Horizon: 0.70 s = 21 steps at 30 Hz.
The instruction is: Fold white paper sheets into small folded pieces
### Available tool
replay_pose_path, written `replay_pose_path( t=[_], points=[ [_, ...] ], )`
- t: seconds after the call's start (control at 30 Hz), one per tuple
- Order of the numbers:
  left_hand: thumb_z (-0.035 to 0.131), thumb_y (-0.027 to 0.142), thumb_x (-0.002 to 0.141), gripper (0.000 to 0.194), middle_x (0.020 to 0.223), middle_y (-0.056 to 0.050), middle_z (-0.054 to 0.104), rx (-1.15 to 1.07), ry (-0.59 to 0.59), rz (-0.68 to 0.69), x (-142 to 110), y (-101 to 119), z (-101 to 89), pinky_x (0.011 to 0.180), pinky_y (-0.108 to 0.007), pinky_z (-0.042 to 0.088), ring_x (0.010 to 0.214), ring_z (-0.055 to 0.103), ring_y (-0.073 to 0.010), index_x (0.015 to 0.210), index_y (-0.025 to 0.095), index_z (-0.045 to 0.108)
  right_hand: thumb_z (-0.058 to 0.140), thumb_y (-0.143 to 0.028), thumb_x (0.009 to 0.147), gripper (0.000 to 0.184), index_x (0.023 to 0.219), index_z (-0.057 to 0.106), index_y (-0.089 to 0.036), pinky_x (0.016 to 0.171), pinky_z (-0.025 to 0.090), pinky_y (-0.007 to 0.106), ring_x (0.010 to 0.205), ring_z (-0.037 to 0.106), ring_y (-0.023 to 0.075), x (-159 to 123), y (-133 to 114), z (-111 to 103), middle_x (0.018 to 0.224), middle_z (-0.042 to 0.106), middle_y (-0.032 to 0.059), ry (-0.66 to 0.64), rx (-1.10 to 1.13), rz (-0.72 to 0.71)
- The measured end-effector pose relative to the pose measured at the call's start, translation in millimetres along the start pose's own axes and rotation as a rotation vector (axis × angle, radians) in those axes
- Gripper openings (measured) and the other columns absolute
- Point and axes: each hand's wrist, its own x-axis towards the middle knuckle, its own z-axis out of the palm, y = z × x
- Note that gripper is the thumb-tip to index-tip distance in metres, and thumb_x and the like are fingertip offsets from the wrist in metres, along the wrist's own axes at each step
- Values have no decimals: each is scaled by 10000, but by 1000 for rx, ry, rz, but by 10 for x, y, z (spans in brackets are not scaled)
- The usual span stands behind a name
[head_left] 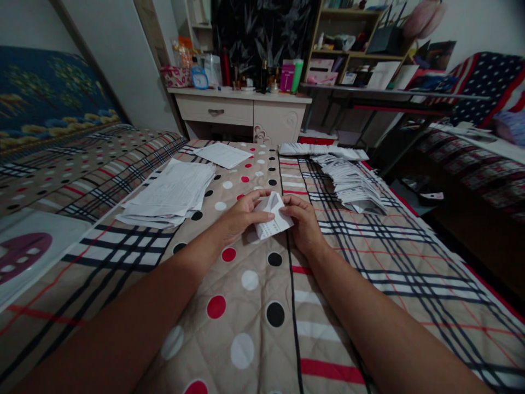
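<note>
A dotted and plaid quilt [262, 350] spreads widest. On its left lies a stack of loose papers [168, 191]; on its right, a fanned row of folded papers [348, 183]. Near the stack's far end rests flat white paper [225, 155]. Over the dotted strip, left hand [241, 216] and right hand [302, 219] both pinch a small folded paper [270, 228].

Dim light, stretched wide-angle edges
</note>
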Motion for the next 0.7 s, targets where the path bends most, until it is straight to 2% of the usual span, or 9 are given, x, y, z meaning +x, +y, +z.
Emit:
replay_pose_path(
  t=[0.07,0.17,0.27,0.4,0.5,0.63,0.7],
  points=[
    [789,175,628,598,994,-43,666,11,20,11,6,-8,3,740,-254,498,839,642,-154,1175,168,547,665,-190,550,121,671,662,-180,495,357,236,492,485,106,2,-3,11,568,610,-30,11,-2,10],
    [762,203,658,548,1029,-68,676,95,41,62,27,-33,7,742,-264,499,860,647,-168,1164,155,555,740,-269,585,147,650,644,-179,485,353,234,478,486,104,13,11,23,544,595,-31,54,-22,26],
    [746,206,672,486,1061,-91,675,243,79,154,50,-63,21,774,-277,501,915,642,-187,1121,133,575,815,-365,593,276,618,615,-178,470,333,228,473,484,97,21,34,21,546,592,-27,83,-74,-2],
    [717,212,723,386,1076,-90,677,426,172,311,50,-70,37,841,-286,495,958,631,-181,1086,136,612,838,-395,603,331,596,593,-172,462,312,222,466,462,85,15,43,8,528,573,-32,75,-106,-35],
    [695,230,771,284,1030,-71,685,556,270,416,23,-48,36,780,-266,503,874,630,-155,1042,158,651,837,-399,605,335,591,591,-171,465,314,224,471,456,84,12,39,5,531,569,-33,68,-93,-39],
    [666,207,800,67,915,-56,678,750,393,596,-21,-18,42,685,-252,501,779,616,-143,848,166,688,843,-377,577,334,571,575,-178,467,334,226,467,450,85,24,43,11,523,562,-40,73,-58,-28],
    [655,188,807,43,860,-51,674,811,440,659,-35,-14,53,674,-257,499,768,616,-147,806,170,694,842,-361,568,333,563,563,-180,465,337,222,470,458,87,29,45,13,524,565,-39,80,-58,-22]
  ],
)
